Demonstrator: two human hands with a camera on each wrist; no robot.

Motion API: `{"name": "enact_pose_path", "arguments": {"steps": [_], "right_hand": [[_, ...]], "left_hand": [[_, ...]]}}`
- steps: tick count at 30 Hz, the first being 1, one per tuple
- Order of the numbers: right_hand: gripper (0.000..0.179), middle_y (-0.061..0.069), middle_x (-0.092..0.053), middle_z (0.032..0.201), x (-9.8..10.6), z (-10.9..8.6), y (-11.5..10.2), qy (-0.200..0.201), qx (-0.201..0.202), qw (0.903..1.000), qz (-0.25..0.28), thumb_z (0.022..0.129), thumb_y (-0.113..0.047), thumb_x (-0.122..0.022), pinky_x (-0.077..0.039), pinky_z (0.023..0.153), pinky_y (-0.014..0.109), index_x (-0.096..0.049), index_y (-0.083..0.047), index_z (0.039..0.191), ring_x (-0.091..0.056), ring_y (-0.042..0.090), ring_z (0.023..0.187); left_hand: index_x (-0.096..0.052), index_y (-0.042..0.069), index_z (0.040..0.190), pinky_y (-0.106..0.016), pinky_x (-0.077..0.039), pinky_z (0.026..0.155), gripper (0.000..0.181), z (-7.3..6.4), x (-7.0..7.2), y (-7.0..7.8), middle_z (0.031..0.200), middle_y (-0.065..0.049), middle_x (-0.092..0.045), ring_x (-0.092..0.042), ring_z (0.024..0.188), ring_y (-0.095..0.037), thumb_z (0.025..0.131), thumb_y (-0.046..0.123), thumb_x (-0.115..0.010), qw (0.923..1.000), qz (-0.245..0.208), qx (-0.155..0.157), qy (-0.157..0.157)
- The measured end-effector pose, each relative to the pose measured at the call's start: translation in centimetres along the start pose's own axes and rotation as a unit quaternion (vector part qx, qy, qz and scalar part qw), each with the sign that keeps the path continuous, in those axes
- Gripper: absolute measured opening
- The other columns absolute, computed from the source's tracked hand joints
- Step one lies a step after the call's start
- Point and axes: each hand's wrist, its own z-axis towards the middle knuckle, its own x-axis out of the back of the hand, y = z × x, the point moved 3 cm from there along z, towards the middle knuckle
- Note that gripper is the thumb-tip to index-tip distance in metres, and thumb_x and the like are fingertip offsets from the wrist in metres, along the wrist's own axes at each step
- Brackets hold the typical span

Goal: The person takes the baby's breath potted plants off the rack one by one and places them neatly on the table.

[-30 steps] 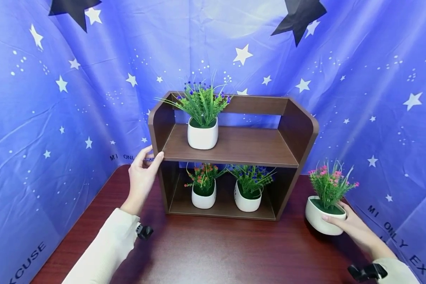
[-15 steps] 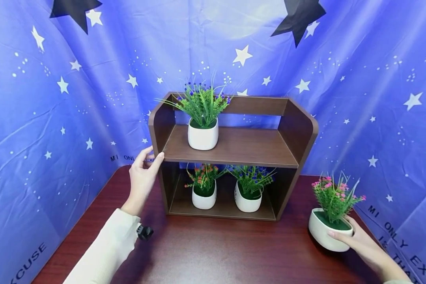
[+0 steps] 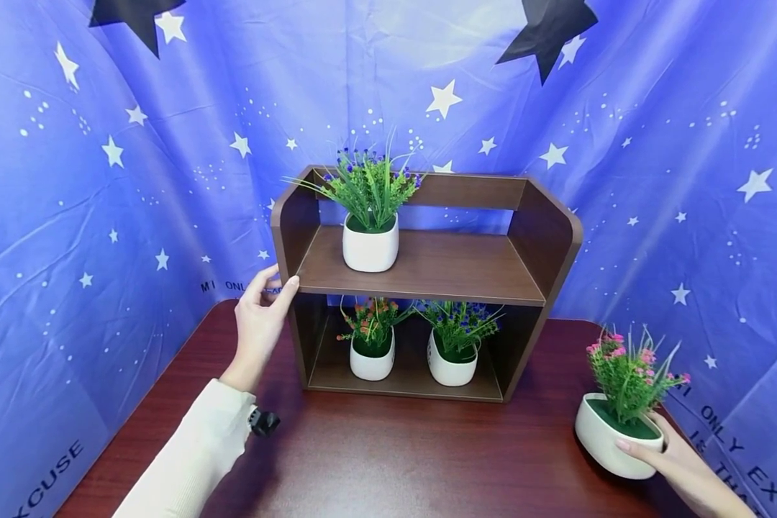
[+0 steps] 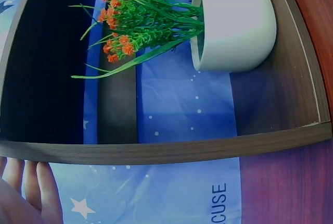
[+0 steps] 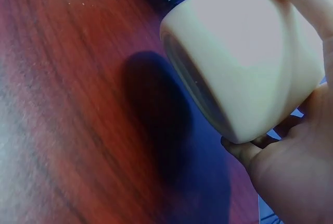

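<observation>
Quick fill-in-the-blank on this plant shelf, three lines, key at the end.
The right hand holds a white pot with ____ flowers.
The number of pots standing on the lower level is ____.
The lower-level plant nearer the left hand has ____ blooms.
Missing words: pink; two; orange

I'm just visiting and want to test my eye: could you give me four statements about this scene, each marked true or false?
1. The right hand holds the pink-flowered plant by its pot. True.
2. The left hand holds a pot too. False: it holds the side of the shelf unit.
3. The orange-flowered plant stands on the lower shelf. True.
4. The pink-flowered plant stands on the table. False: it is held above it.
</observation>
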Motion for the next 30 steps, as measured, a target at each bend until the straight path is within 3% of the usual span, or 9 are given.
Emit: {"name": "enact_pose_path", "arguments": {"steps": [2,4,5,7,10,13,20,26,30], "right_hand": [[0.087,0.038,-0.004,0.153,0.1,-0.1,0.1,0.000,0.000,1.0000,-0.008,0.104,-0.027,-0.053,-0.040,0.097,0.023,0.008,0.012,0.152,-0.028,-0.001,0.133],[0.083,0.037,-0.009,0.151,0.2,-0.3,0.2,0.005,0.005,0.9996,-0.027,0.105,-0.026,-0.054,-0.035,0.077,0.009,0.003,0.014,0.151,-0.027,-0.023,0.110],[0.083,0.037,-0.011,0.150,0.3,-0.4,0.3,0.008,0.012,0.9993,-0.034,0.104,-0.025,-0.054,-0.034,0.077,0.008,0.001,0.015,0.150,-0.024,-0.026,0.104],[0.086,0.039,-0.005,0.152,0.3,-0.6,0.4,0.009,0.012,0.9993,-0.035,0.104,-0.026,-0.054,-0.031,0.091,0.009,0.005,0.015,0.151,-0.016,-0.017,0.126],[0.092,0.042,0.007,0.153,0.5,-0.9,0.5,0.003,0.008,0.9994,-0.032,0.103,-0.029,-0.054,-0.013,0.119,0.039,0.014,0.012,0.151,0.011,0.018,0.145],[0.098,0.043,0.018,0.151,0.7,-1.0,0.5,-0.017,-0.008,0.9995,-0.024,0.103,-0.031,-0.054,-0.003,0.103,0.078,0.023,0.010,0.148,0.021,0.045,0.139],[0.110,0.051,0.016,0.143,1.3,-0.8,0.7,-0.095,-0.116,0.9838,-0.100,0.101,-0.047,-0.054,-0.025,0.099,0.076,0.027,0.016,0.143,0.002,0.068,0.133],[0.102,0.053,-0.012,0.141,1.3,-0.7,1.0,-0.103,-0.082,0.9786,-0.158,0.100,-0.044,-0.056,-0.044,0.092,0.062,0.005,0.026,0.143,-0.030,0.064,0.128],[0.098,0.053,-0.021,0.139,1.3,-0.6,1.3,-0.117,-0.093,0.9763,-0.157,0.100,-0.045,-0.054,-0.049,0.087,0.059,-0.004,0.028,0.141,-0.041,0.061,0.122]], "left_hand": [[-0.072,0.015,0.121,-0.018,-0.047,0.064,0.037,0.0,0.0,0.0,0.094,0.000,-0.069,-0.058,0.072,-0.006,0.088,0.029,-0.079,1.0000,0.000,-0.001,0.000],[-0.072,0.014,0.122,-0.018,-0.047,0.064,0.038,0.1,0.1,-0.1,0.095,-0.002,-0.069,-0.058,0.072,-0.006,0.088,0.029,-0.080,1.0000,-0.001,-0.001,0.001],[-0.072,0.014,0.122,-0.018,-0.047,0.065,0.038,0.1,0.1,-0.1,0.095,-0.002,-0.069,-0.058,0.072,-0.006,0.088,0.028,-0.079,1.0000,-0.001,-0.001,0.000],[-0.072,0.014,0.122,-0.018,-0.047,0.064,0.038,0.1,0.0,-0.2,0.095,-0.002,-0.069,-0.058,0.072,-0.007,0.088,0.029,-0.079,1.0000,-0.002,0.001,0.000],[-0.072,0.016,0.122,-0.019,-0.047,0.065,0.038,0.1,0.0,-0.2,0.095,0.000,-0.069,-0.059,0.072,-0.007,0.088,0.030,-0.079,1.0000,-0.001,0.004,0.000],[-0.072,0.017,0.122,-0.019,-0.047,0.065,0.037,0.1,0.0,-0.1,0.094,0.002,-0.068,-0.059,0.073,-0.008,0.088,0.031,-0.079,1.0000,0.000,0.005,-0.001],[-0.072,0.016,0.122,-0.019,-0.047,0.066,0.037,0.1,0.0,0.1,0.094,0.001,-0.068,-0.059,0.073,-0.008,0.088,0.031,-0.079,1.0000,0.001,0.002,0.001],[-0.072,0.016,0.121,-0.018,-0.047,0.066,0.036,0.1,-0.1,0.0,0.095,0.000,-0.067,-0.059,0.074,-0.006,0.088,0.029,-0.079,1.0000,0.000,0.004,0.001],[-0.072,0.016,0.122,-0.018,-0.047,0.066,0.037,0.0,0.0,0.0,0.095,0.000,-0.068,-0.059,0.074,-0.007,0.088,0.029,-0.079,1.0000,0.002,0.006,0.002]]}}
